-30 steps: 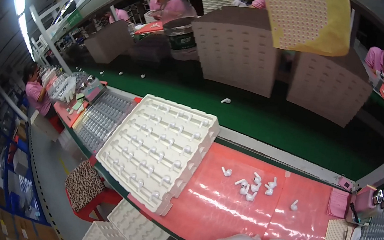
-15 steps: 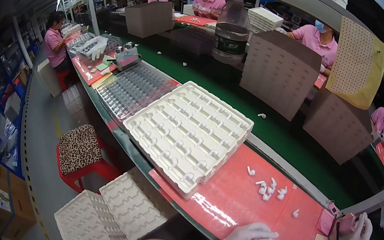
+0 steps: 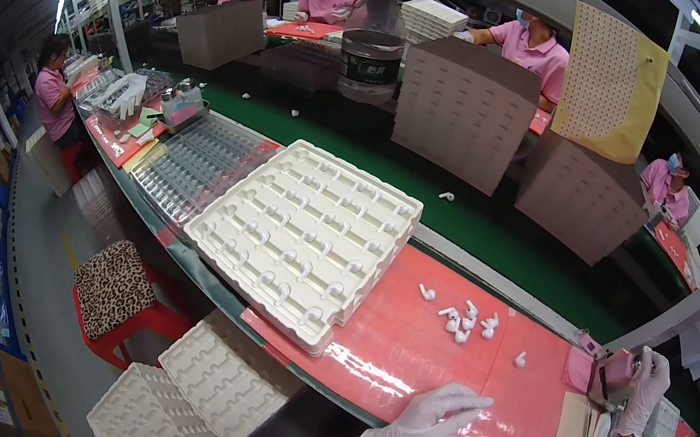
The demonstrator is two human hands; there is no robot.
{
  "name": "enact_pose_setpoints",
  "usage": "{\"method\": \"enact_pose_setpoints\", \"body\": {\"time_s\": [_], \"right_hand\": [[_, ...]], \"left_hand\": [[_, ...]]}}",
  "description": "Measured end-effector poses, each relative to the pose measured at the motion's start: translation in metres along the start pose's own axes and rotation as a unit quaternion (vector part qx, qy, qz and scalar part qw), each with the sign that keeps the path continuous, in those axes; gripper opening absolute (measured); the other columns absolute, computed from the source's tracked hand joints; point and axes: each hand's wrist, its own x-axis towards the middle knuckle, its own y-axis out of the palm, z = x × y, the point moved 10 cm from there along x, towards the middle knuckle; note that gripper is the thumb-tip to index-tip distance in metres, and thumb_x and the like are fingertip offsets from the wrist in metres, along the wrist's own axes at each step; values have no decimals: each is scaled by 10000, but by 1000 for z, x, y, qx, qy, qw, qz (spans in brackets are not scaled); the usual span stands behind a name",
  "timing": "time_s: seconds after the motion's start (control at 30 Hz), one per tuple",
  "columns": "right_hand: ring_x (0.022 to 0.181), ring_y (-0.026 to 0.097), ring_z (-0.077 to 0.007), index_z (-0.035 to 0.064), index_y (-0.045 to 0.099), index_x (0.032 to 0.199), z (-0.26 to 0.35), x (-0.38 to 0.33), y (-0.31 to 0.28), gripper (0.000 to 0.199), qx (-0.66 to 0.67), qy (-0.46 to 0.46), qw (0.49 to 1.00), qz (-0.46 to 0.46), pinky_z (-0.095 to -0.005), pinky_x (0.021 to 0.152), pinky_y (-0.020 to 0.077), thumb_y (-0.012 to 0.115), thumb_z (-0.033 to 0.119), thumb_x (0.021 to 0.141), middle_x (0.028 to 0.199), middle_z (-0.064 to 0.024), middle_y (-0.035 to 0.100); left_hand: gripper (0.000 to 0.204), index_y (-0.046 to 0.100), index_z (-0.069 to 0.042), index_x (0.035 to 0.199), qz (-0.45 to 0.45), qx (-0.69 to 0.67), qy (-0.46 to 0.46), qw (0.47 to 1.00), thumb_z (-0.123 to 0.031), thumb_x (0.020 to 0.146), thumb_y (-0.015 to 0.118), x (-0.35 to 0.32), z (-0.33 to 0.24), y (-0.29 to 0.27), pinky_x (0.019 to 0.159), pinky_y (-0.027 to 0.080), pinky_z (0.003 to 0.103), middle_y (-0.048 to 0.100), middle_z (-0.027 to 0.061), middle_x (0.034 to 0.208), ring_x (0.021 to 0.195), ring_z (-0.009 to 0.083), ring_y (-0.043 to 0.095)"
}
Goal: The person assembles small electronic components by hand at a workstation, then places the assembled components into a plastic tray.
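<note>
Nearest us, our left hand (image 3: 421, 421) in a white glove hovers with fingers loosely spread over the red glossy mat on the surface (image 3: 402, 353), holding nothing. To the right, our gloved right hand (image 3: 644, 389) grips a small pink box-shaped device (image 3: 613, 375). Farther, small white plastic earbud parts (image 3: 466, 317) lie scattered on the mat, right of a stack of white moulded plastic trays (image 3: 307, 235).
</note>
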Motion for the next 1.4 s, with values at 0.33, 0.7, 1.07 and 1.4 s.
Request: {"method": "enact_pose_setpoints", "body": {"time_s": [0.33, 0.7, 1.07, 1.4], "right_hand": [[698, 551, -173, -43, 610, 883, 84, -31, -2, 90, -40, -14, 998, 43, -295, 678, 445, 622, 46, 878, 794, -83, 592], [746, 592, -155, -22, 689, 832, 217, -184, 96, 68, 324, 151, 889, 287, -284, 660, 498, 665, -62, 783, 848, -76, 598], [673, 530, -114, -27, 599, 803, 196, -198, 107, 98, 415, 240, 830, 284, -235, 599, 433, 684, -31, 754, 862, -68, 554], [656, 577, -140, -31, 597, 852, 204, -209, 124, 161, 398, 287, 807, 328, -234, 567, 477, 697, -38, 725, 912, -93, 566]], "left_hand": [[323, 593, -30, 1229, -53, 10, 49, 997, 10, 910, 566, -1, -16, -3, 797, 582, 251, 535, 54, 1154, 1010, 111, 576], [333, 601, -62, 1240, -107, 48, 51, 992, -13, 911, 581, 2, -8, 8, 787, 550, 213, 546, 59, 1206, 1031, 118, 586], [382, 595, -58, 1243, -124, 109, 200, 966, 55, 879, 583, -2, -23, 4, 768, 538, 213, 582, 91, 1160, 961, 144, 615], [446, 580, -45, 1259, -110, 135, 202, 964, 130, 850, 543, -2, -20, 5, 742, 534, 232, 582, 105, 1133, 934, 151, 615]]}}
